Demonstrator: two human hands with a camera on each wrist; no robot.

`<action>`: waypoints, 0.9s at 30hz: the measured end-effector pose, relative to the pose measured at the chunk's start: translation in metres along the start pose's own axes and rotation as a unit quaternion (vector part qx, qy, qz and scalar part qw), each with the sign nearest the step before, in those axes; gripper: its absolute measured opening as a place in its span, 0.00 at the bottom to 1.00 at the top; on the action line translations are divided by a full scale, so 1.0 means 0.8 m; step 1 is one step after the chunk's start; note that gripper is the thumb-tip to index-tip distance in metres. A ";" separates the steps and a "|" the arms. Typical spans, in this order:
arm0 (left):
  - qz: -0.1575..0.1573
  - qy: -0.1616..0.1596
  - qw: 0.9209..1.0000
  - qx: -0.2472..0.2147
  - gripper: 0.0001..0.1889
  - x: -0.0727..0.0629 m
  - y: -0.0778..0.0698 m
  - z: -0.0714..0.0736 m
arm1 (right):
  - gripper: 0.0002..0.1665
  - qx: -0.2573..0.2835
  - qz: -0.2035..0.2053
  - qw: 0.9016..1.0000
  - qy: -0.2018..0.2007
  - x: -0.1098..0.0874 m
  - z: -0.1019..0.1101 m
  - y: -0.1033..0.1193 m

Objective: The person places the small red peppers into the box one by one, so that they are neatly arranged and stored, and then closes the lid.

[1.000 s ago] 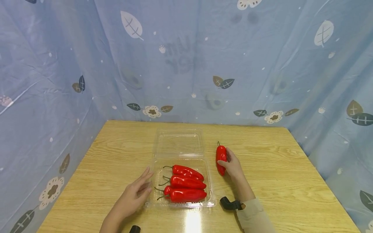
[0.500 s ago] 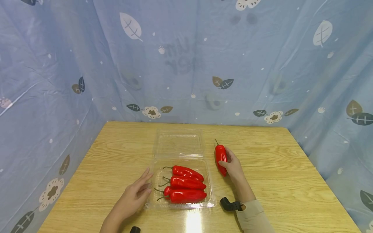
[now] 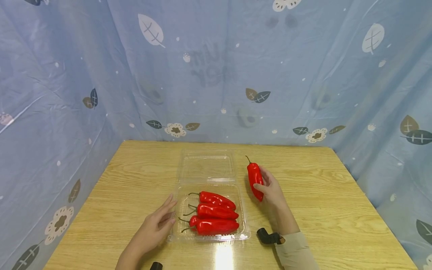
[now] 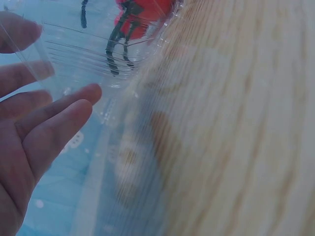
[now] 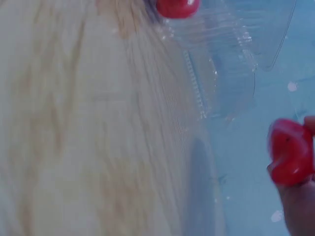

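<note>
A glossy red chili pepper (image 3: 255, 179) with a green stem is pinched between the thumb and fingers of my right hand (image 3: 274, 190), to the right of a clear plastic clamshell box (image 3: 243, 215). Its rounded end (image 5: 291, 153) shows in the right wrist view, stem upward and leaning left in the head view. Several more red peppers (image 3: 217, 227) lie in the box side by side, stems to the left. My left hand (image 3: 153, 229) rests along the left side of the box, fingers loosely extended; in the left wrist view its fingertips (image 4: 88, 93) are right at the plastic wall.
The box's hinged lid (image 3: 207, 167) lies folded back toward the far side. All of this stands on a wood-grain table (image 3: 303, 187), enclosed by a blue patterned curtain (image 3: 216, 75) at the back and sides. A black wrist mount (image 3: 268, 237) juts from the right sleeve.
My right hand has raised the pepper and shifted it slightly away and left, its stem end tilting further left. My left hand and the box have stayed in place.
</note>
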State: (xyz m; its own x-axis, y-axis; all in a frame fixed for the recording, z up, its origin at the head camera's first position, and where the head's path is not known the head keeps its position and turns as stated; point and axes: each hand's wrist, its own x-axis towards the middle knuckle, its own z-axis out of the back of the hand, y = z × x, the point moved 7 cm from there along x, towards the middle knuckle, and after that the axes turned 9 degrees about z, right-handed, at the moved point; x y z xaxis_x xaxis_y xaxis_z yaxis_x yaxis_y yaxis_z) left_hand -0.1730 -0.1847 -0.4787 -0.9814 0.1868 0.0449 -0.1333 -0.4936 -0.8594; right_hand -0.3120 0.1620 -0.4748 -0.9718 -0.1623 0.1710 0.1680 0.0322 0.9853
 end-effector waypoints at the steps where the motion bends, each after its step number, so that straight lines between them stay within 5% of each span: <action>1: 0.000 -0.001 1.000 0.001 0.27 0.000 0.000 0.000 | 0.43 0.003 0.005 1.000 0.004 0.000 -0.001 0.004; 12: 0.004 -0.005 1.000 -0.002 0.27 0.000 0.002 0.002 | 0.43 0.028 0.035 0.998 0.039 -0.004 -0.018 0.039; 19: 0.000 -0.002 1.000 -0.008 0.27 0.000 0.003 0.002 | 0.43 0.029 0.075 0.991 0.108 -0.009 -0.040 0.056; 27: -0.006 0.004 1.000 -0.006 0.27 0.000 0.004 0.000 | 0.41 -0.013 0.068 0.981 0.182 -0.012 -0.066 0.058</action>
State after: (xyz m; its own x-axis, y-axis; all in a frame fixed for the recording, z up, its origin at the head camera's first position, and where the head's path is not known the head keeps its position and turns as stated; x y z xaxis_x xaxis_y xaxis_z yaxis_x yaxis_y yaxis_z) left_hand -0.1737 -0.1862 -0.4815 -0.9784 0.2004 0.0510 -0.1436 -0.4811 -0.8648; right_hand -0.2860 0.1132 -0.4307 -0.8181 -0.4990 0.2860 0.2999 0.0541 0.9524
